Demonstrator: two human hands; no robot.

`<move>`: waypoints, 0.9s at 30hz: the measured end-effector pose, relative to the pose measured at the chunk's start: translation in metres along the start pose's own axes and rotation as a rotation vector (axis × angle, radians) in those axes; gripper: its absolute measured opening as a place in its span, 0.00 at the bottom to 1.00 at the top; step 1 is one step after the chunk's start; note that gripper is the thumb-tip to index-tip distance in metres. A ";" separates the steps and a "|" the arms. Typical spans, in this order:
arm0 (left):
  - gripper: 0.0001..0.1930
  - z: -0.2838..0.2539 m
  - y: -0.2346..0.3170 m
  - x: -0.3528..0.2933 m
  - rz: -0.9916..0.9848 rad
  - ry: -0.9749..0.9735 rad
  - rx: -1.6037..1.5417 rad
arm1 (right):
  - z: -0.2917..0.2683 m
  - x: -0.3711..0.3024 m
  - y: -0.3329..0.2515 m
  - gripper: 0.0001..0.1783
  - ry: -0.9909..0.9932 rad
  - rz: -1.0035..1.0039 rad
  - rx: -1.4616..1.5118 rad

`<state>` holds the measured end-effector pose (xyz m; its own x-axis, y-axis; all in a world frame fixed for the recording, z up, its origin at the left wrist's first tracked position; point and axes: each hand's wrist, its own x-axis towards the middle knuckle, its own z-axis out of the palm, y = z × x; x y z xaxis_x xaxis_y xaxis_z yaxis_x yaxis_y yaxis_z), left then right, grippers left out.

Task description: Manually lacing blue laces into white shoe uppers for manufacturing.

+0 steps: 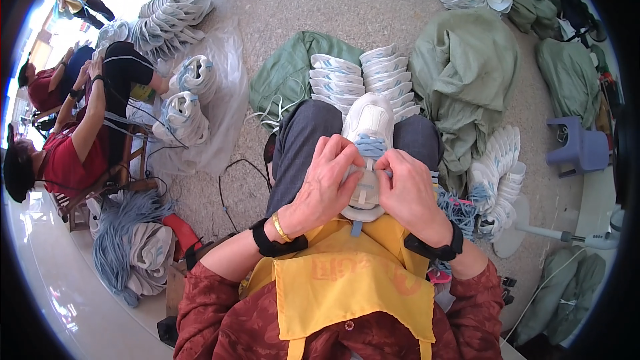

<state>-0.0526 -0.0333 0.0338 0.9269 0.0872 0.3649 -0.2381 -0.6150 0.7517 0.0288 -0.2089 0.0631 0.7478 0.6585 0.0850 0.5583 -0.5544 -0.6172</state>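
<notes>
A white sneaker rests on my lap between my knees, its toe pointing away from me. A light blue shoelace crosses the lower part of its opening, and the pale tongue shows between my hands. On the shoe's left side, my left hand is closed, thumb and fingers pinching the lace by the eyelets. My right hand pinches the lace at the right edge. The fingers partly hide the lace ends.
Stacked white shoe uppers stand beyond my knees, beside green cloth sacks. Blue laces lie in a bundle at left. More uppers and a purple stool are at right. Co-workers sit at left.
</notes>
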 end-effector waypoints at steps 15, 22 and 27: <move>0.13 0.001 -0.002 0.001 0.004 0.015 -0.002 | 0.009 0.000 0.000 0.05 -0.007 0.017 -0.020; 0.12 0.008 0.001 0.004 -0.025 0.036 0.050 | 0.008 0.001 0.002 0.05 -0.002 0.050 0.115; 0.09 0.008 0.003 0.007 0.008 0.023 0.095 | -0.004 0.004 -0.005 0.06 -0.037 0.093 0.173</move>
<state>-0.0448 -0.0405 0.0339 0.9179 0.0997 0.3840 -0.2155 -0.6874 0.6935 0.0303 -0.2061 0.0699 0.7775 0.6289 -0.0057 0.4152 -0.5200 -0.7464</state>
